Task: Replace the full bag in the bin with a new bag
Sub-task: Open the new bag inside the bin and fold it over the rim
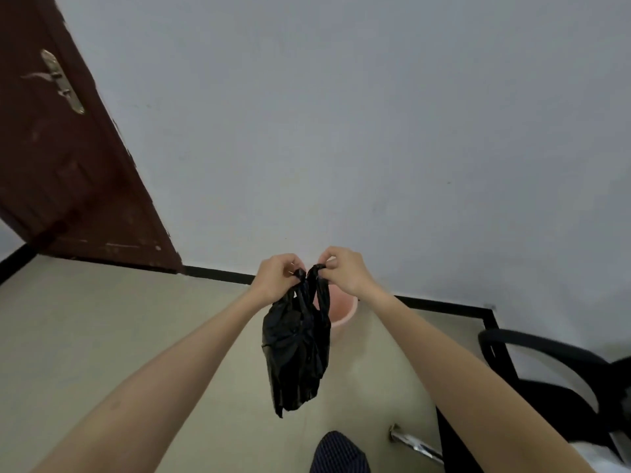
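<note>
While both hands — left hand (276,275), right hand (345,270) — pinch black bag (296,346) handles at frame centre, pink bin (343,314) behind awaits lining — old bag unseen.

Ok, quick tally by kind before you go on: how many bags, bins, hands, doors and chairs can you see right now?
Bags: 1, a black bag held up by both hands
Bins: 1, a pink bin behind the bag
Hands: 2, left hand and right hand
Doors: 1, a brown door
Chairs: 1, a black chair, partly out of view
Total: 6
</note>
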Demonstrator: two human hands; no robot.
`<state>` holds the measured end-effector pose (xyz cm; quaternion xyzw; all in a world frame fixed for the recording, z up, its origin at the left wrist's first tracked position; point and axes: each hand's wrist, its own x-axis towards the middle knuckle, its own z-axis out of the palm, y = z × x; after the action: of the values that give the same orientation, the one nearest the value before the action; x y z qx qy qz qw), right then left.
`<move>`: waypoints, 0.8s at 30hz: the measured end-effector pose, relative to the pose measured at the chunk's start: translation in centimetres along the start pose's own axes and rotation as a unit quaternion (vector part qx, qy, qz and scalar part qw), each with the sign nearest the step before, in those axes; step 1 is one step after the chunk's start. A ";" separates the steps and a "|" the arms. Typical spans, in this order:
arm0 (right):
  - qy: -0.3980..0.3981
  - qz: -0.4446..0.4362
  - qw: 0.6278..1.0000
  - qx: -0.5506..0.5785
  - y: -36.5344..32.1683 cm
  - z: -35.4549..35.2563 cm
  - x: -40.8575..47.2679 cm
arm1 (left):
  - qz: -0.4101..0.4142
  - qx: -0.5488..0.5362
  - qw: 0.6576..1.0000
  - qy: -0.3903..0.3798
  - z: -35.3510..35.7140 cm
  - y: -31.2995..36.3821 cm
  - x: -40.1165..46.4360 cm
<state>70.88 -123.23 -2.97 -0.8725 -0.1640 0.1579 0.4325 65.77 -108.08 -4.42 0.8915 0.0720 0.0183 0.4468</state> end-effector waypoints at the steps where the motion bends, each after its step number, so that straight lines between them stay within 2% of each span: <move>1: -0.003 -0.003 1.000 0.007 0.4 -0.3 2.2 | -0.003 0.001 1.000 0.013 0.2 -0.1 2.2; 7: 0.030 -0.042 0.997 -0.063 2.7 -2.3 12.5 | -0.001 0.025 0.997 0.070 1.7 -0.9 12.4; 10: 0.048 -0.043 0.996 -0.067 4.4 -2.5 15.5 | -0.012 0.064 0.992 0.110 3.1 -1.8 15.4; 12: 0.053 -0.046 0.994 -0.088 5.8 -2.0 17.0 | -0.011 0.050 0.991 0.125 4.0 -2.6 16.8; 15: 0.064 -0.037 0.990 -0.123 8.3 -0.3 18.4 | -0.004 0.011 0.995 0.103 5.8 -4.2 18.3; 19: 0.082 -0.004 0.994 -0.077 11.9 2.2 20.1 | -0.001 -0.005 0.999 0.048 8.7 -8.2 20.5; 24: 0.100 0.061 0.991 -0.068 18.4 5.8 23.4 | -0.043 -0.043 0.998 -0.020 13.0 -14.1 24.9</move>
<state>92.19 -119.75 -24.29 -0.9195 -0.0764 0.0843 0.3763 90.04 -106.52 -24.26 0.8677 0.1006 -0.0156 0.4865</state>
